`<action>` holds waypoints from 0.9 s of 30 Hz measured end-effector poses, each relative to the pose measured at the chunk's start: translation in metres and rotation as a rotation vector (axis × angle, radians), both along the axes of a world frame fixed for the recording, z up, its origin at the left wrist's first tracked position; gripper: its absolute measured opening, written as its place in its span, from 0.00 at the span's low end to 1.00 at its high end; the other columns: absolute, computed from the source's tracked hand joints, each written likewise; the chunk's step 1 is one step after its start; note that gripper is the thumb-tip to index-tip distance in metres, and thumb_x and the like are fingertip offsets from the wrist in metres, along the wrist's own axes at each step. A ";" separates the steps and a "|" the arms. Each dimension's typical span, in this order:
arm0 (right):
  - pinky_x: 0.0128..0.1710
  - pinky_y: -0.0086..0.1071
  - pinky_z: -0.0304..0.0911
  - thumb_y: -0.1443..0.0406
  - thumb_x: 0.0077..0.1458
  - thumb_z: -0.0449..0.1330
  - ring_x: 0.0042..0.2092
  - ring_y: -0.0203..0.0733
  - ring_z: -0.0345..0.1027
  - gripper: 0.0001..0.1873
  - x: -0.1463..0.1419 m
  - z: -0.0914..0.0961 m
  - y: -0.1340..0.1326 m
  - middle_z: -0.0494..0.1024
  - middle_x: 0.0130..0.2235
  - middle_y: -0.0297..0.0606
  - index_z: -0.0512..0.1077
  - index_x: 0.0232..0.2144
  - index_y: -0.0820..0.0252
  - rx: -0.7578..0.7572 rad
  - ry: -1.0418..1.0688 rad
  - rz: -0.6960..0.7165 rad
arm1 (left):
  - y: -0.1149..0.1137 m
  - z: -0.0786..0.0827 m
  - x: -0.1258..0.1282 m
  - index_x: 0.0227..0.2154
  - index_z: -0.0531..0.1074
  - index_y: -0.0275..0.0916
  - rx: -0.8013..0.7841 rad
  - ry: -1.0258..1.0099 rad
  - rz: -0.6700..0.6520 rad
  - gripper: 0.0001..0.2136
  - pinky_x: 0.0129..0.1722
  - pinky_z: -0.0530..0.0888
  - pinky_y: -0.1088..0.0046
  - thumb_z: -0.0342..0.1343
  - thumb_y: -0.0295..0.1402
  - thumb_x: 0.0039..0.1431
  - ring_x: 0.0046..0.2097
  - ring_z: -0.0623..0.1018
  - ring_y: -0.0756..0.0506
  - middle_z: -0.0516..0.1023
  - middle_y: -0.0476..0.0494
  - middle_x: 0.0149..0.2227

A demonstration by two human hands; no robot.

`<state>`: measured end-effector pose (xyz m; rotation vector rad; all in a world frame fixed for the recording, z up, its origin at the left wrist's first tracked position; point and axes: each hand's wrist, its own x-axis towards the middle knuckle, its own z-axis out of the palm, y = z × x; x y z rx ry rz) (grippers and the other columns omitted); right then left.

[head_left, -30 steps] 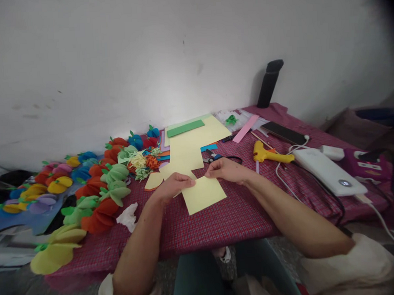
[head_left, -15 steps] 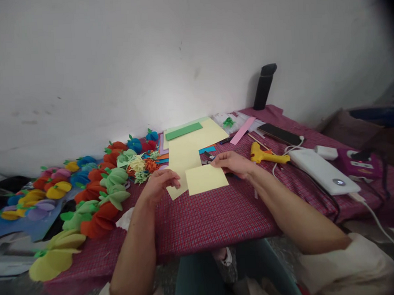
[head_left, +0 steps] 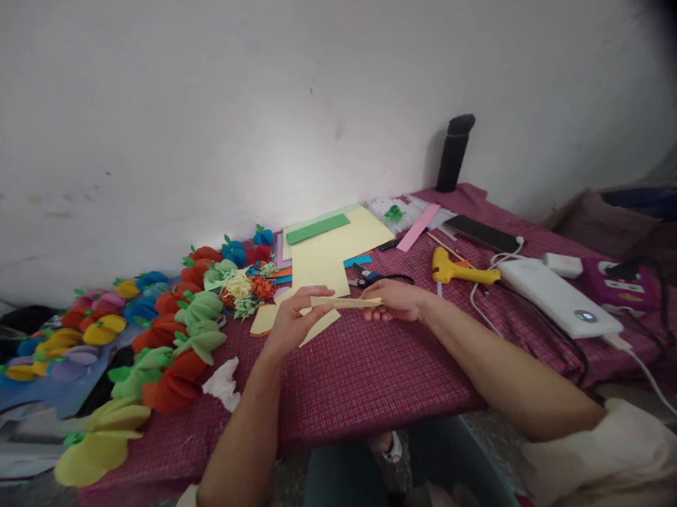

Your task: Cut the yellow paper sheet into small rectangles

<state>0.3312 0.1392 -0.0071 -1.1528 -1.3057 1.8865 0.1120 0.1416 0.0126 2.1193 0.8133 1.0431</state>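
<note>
A small pale yellow paper piece (head_left: 346, 303) is held level between both hands above the table's front half, seen almost edge-on. My left hand (head_left: 301, 314) pinches its left end, thumb below and fingers above. At the other end, my right hand (head_left: 395, 299) grips it with curled fingers. Beneath and behind lies a larger pale yellow sheet (head_left: 320, 272), with a green paper strip (head_left: 317, 229) across its far part. Scissors (head_left: 374, 276) rest just behind my right hand. More yellow cut paper (head_left: 262, 319) lies beside my left hand.
Colourful paper pumpkins (head_left: 197, 314) crowd the table's left side, near shredded paper (head_left: 243, 287) and a crumpled white tissue (head_left: 223, 384). On the right are a yellow glue gun (head_left: 458, 268), white power bank (head_left: 559, 296), purple power strip (head_left: 627, 284), phone (head_left: 481, 233) and black bottle (head_left: 455, 153).
The yellow paper piece has turned from showing its face to nearly edge-on. My left hand has moved right and taken hold of its left end.
</note>
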 end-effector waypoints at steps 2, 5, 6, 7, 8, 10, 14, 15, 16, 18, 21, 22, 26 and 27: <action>0.13 0.19 0.51 0.68 0.47 0.54 0.17 0.27 0.60 0.07 -0.001 0.000 -0.001 0.71 0.18 0.35 0.68 0.21 0.66 -0.029 -0.037 0.031 | 0.001 -0.002 -0.001 0.34 0.75 0.40 -0.046 -0.013 0.027 0.08 0.46 0.66 0.68 0.55 0.33 0.50 0.44 0.71 0.45 0.74 0.42 0.41; 0.13 0.18 0.52 0.70 0.46 0.53 0.17 0.27 0.61 0.04 -0.001 -0.002 -0.002 0.72 0.18 0.35 0.67 0.22 0.65 -0.045 -0.060 0.077 | 0.001 -0.006 -0.002 0.34 0.75 0.39 -0.112 -0.025 0.035 0.09 0.43 0.67 0.69 0.55 0.34 0.50 0.43 0.72 0.45 0.74 0.42 0.40; 0.13 0.18 0.52 0.71 0.45 0.53 0.17 0.27 0.62 0.04 -0.001 -0.003 -0.001 0.72 0.18 0.35 0.67 0.23 0.65 -0.045 -0.063 0.092 | 0.001 -0.007 -0.003 0.33 0.75 0.38 -0.128 -0.034 0.034 0.09 0.42 0.67 0.69 0.55 0.34 0.50 0.42 0.72 0.45 0.74 0.42 0.40; 0.13 0.18 0.52 0.71 0.45 0.53 0.17 0.27 0.62 0.04 -0.001 -0.004 -0.001 0.72 0.18 0.35 0.67 0.23 0.65 -0.044 -0.064 0.101 | 0.001 -0.007 -0.003 0.33 0.75 0.38 -0.136 -0.042 0.030 0.09 0.42 0.67 0.69 0.55 0.34 0.50 0.42 0.72 0.45 0.74 0.42 0.40; 0.13 0.18 0.52 0.71 0.45 0.53 0.17 0.27 0.62 0.04 -0.001 -0.005 -0.001 0.72 0.18 0.36 0.67 0.23 0.65 -0.043 -0.063 0.106 | 0.001 -0.007 -0.003 0.33 0.75 0.38 -0.139 -0.050 0.025 0.09 0.43 0.67 0.69 0.55 0.34 0.50 0.42 0.72 0.45 0.74 0.42 0.40; 0.13 0.18 0.52 0.69 0.46 0.53 0.17 0.27 0.61 0.05 -0.001 -0.005 0.000 0.72 0.18 0.36 0.67 0.22 0.65 -0.047 -0.058 0.102 | 0.001 -0.004 -0.003 0.33 0.75 0.38 -0.133 -0.055 0.016 0.09 0.43 0.67 0.69 0.55 0.34 0.50 0.43 0.72 0.45 0.74 0.42 0.40; 0.15 0.18 0.54 0.63 0.47 0.57 0.19 0.27 0.63 0.08 0.000 0.000 -0.001 0.73 0.22 0.36 0.68 0.28 0.65 -0.065 0.017 0.107 | 0.001 0.002 -0.005 0.33 0.75 0.41 -0.065 -0.041 0.008 0.08 0.48 0.63 0.66 0.55 0.32 0.50 0.46 0.70 0.44 0.74 0.42 0.41; 0.17 0.18 0.56 0.63 0.45 0.59 0.21 0.26 0.63 0.10 0.001 0.001 -0.002 0.73 0.24 0.35 0.68 0.31 0.64 -0.060 0.056 0.111 | 0.002 0.003 -0.005 0.32 0.76 0.42 -0.054 -0.048 0.000 0.07 0.50 0.62 0.65 0.56 0.32 0.49 0.47 0.69 0.44 0.74 0.42 0.42; 0.19 0.18 0.57 0.64 0.43 0.61 0.22 0.26 0.64 0.13 0.001 0.002 -0.003 0.74 0.27 0.35 0.68 0.34 0.63 -0.047 0.098 0.110 | 0.002 0.003 -0.005 0.32 0.76 0.42 -0.059 -0.068 -0.004 0.07 0.51 0.61 0.65 0.56 0.31 0.48 0.49 0.68 0.44 0.72 0.42 0.44; 0.23 0.19 0.59 0.66 0.40 0.63 0.26 0.26 0.65 0.18 0.000 0.003 -0.004 0.73 0.31 0.34 0.67 0.37 0.61 0.008 0.155 0.064 | 0.004 0.000 -0.005 0.36 0.74 0.43 -0.143 -0.156 0.005 0.12 0.51 0.61 0.65 0.59 0.30 0.45 0.51 0.67 0.43 0.68 0.43 0.49; 0.24 0.22 0.59 0.65 0.40 0.63 0.26 0.28 0.63 0.17 -0.004 0.002 -0.003 0.72 0.29 0.32 0.66 0.35 0.61 0.195 0.128 -0.092 | 0.007 -0.006 -0.003 0.49 0.63 0.46 -0.434 -0.358 0.077 0.27 0.45 0.66 0.66 0.60 0.30 0.43 0.48 0.70 0.43 0.66 0.41 0.51; 0.24 0.23 0.58 0.65 0.41 0.63 0.25 0.28 0.63 0.16 -0.005 0.002 -0.002 0.71 0.27 0.32 0.65 0.34 0.62 0.273 0.105 -0.141 | 0.008 -0.007 -0.003 0.52 0.59 0.45 -0.544 -0.418 0.102 0.29 0.43 0.68 0.65 0.59 0.32 0.45 0.45 0.72 0.44 0.68 0.40 0.50; 0.28 0.27 0.59 0.64 0.42 0.61 0.27 0.31 0.63 0.15 -0.009 -0.001 0.000 0.71 0.27 0.32 0.64 0.33 0.62 0.473 0.025 -0.225 | 0.008 -0.006 -0.001 0.55 0.53 0.42 -0.845 -0.531 0.124 0.27 0.34 0.72 0.63 0.48 0.43 0.53 0.33 0.76 0.45 0.73 0.36 0.43; 0.28 0.27 0.59 0.63 0.42 0.61 0.28 0.32 0.64 0.15 -0.010 -0.001 0.001 0.71 0.28 0.32 0.63 0.34 0.61 0.490 0.000 -0.231 | 0.007 -0.005 0.000 0.55 0.53 0.42 -0.858 -0.526 0.120 0.27 0.33 0.72 0.63 0.48 0.44 0.52 0.33 0.76 0.45 0.73 0.36 0.43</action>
